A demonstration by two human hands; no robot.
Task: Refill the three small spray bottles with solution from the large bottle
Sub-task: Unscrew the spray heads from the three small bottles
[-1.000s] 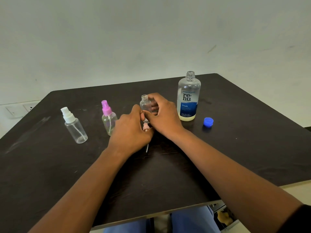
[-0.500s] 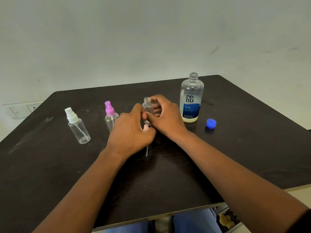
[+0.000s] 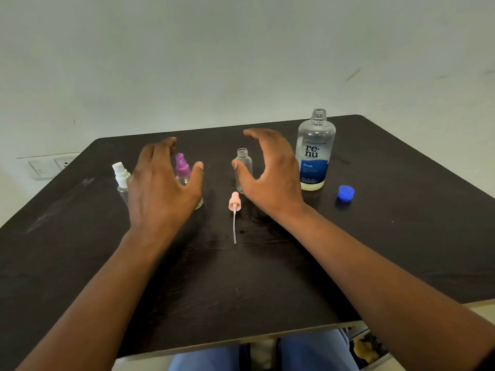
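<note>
Step in hand looks like the first refill: the open small bottle (image 3: 244, 170) stands upright, neck up, mid-tabletop (image 3: 401, 236), its pink sprayer (image 3: 234, 210) lying flat just in front, dip tube toward the person. Left hand (image 3: 163, 188) and right hand (image 3: 270, 172) hover with each grip spread, holding nothing. Next move likely calls for lifting the uncapped large bottle (image 3: 314, 153), upright at right, and pouring carefully into the narrow neck.
</note>
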